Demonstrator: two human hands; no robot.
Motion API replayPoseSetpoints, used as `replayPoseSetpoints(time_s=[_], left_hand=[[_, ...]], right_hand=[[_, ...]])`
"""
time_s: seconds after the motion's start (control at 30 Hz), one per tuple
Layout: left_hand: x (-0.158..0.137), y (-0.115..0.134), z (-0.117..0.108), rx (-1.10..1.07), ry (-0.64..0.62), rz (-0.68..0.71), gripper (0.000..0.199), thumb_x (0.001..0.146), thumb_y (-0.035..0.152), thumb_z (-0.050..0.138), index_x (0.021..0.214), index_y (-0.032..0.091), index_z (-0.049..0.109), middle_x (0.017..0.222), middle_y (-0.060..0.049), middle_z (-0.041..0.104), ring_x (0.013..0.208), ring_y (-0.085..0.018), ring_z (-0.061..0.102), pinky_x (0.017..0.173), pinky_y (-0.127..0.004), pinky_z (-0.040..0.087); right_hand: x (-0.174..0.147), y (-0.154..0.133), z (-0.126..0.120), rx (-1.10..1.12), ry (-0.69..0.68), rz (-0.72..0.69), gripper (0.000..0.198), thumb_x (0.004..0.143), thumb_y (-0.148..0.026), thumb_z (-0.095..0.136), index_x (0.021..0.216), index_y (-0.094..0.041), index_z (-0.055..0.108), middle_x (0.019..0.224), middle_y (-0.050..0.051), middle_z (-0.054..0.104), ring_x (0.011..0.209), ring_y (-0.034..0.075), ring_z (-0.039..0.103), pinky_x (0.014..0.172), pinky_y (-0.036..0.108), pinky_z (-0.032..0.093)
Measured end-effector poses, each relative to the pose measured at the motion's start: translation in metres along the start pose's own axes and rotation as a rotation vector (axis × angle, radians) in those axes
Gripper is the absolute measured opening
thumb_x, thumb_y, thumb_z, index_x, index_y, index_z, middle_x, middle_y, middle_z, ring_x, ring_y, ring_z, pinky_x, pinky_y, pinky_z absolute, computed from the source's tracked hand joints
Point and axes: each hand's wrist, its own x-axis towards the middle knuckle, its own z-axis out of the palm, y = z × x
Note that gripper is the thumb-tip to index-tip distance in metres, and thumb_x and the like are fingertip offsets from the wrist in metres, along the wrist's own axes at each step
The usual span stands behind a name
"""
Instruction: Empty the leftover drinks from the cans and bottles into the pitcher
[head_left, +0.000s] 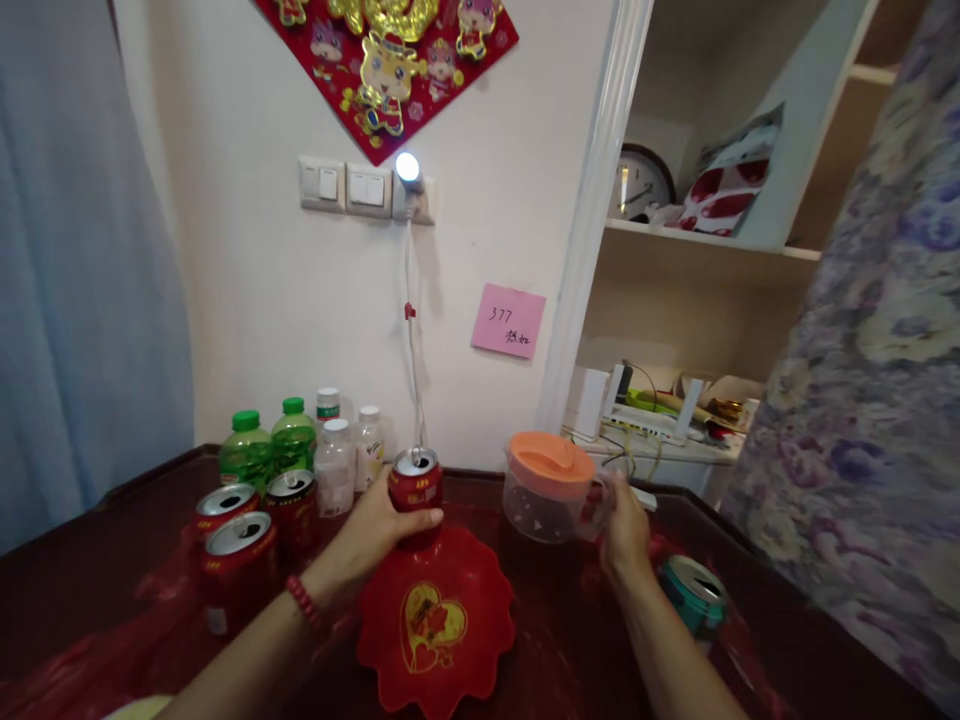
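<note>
My left hand (401, 515) is wrapped round a red drink can (418, 484), opened at the top and upright behind the red scalloped plate (491, 625). A gold heart design marks the plate's middle. On the right, my right hand (624, 525) grips the handle of a clear plastic pitcher (546, 505) with an orange lid (551, 462). The fingertips of this hand are partly hidden behind the handle. A teal can (694, 597) stands beside my right forearm.
Several red cans (238, 560) stand at the left, with green-capped bottles (246, 450) and white-capped bottles (335, 470) behind them. The wall closes off the table's back, where a white cable (410, 350) hangs. A floral curtain (862, 400) borders the right side.
</note>
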Motion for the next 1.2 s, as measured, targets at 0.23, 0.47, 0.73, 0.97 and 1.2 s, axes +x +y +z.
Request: replayPoseSetpoints(time_s=[0.23, 0.47, 0.73, 0.97, 1.2], left_hand=[[-0.002, -0.033, -0.004, -0.059, -0.002, -0.016, 0.085, 0.053, 0.035, 0.093, 0.124, 0.018, 0.051, 0.113, -0.008, 0.065, 0.105, -0.028, 0.059, 0.094, -0.039, 0.044], [-0.017, -0.023, 0.003, -0.209, 0.010, -0.134, 0.072, 0.063, 0.021, 0.077, 0.127, 0.022, 0.043, 0.106, -0.002, 0.063, 0.103, -0.023, 0.058, 0.091, -0.035, 0.043], [-0.013, -0.023, 0.002, -0.196, -0.099, -0.140, 0.069, 0.061, 0.022, 0.078, 0.123, 0.022, 0.049, 0.107, -0.004, 0.066, 0.110, -0.028, 0.059, 0.094, -0.038, 0.043], [-0.014, -0.017, 0.002, -0.140, -0.140, -0.094, 0.067, 0.062, 0.028, 0.085, 0.120, 0.018, 0.051, 0.119, -0.009, 0.065, 0.114, -0.029, 0.059, 0.100, -0.041, 0.043], [-0.010, -0.016, -0.001, -0.093, -0.144, -0.067, 0.068, 0.059, 0.026, 0.084, 0.118, 0.017, 0.051, 0.114, -0.009, 0.065, 0.111, -0.030, 0.059, 0.098, -0.042, 0.043]], right_hand=[[-0.008, 0.015, -0.010, 0.190, -0.034, 0.137, 0.048, 0.107, -0.056, 0.054, 0.086, -0.014, 0.057, 0.065, -0.004, 0.046, 0.052, 0.010, 0.046, 0.048, 0.019, 0.042], [-0.011, 0.013, -0.006, 0.230, -0.057, 0.078, 0.048, 0.102, -0.048, 0.065, 0.072, -0.016, 0.044, 0.058, -0.008, 0.030, 0.044, 0.006, 0.027, 0.040, 0.015, 0.026], [-0.009, -0.002, -0.007, 0.163, 0.075, -0.017, 0.049, 0.092, -0.048, 0.077, 0.072, -0.016, 0.047, 0.062, -0.006, 0.041, 0.049, 0.007, 0.039, 0.044, 0.015, 0.036], [-0.004, -0.047, -0.003, 0.127, 0.143, -0.093, 0.058, 0.069, -0.058, 0.090, 0.070, -0.016, 0.049, 0.061, -0.006, 0.044, 0.050, 0.008, 0.041, 0.042, 0.017, 0.037], [0.002, -0.091, 0.019, 0.146, 0.063, 0.003, 0.063, 0.056, -0.056, 0.097, 0.073, -0.017, 0.051, 0.062, -0.007, 0.042, 0.048, 0.008, 0.037, 0.036, 0.016, 0.034]])
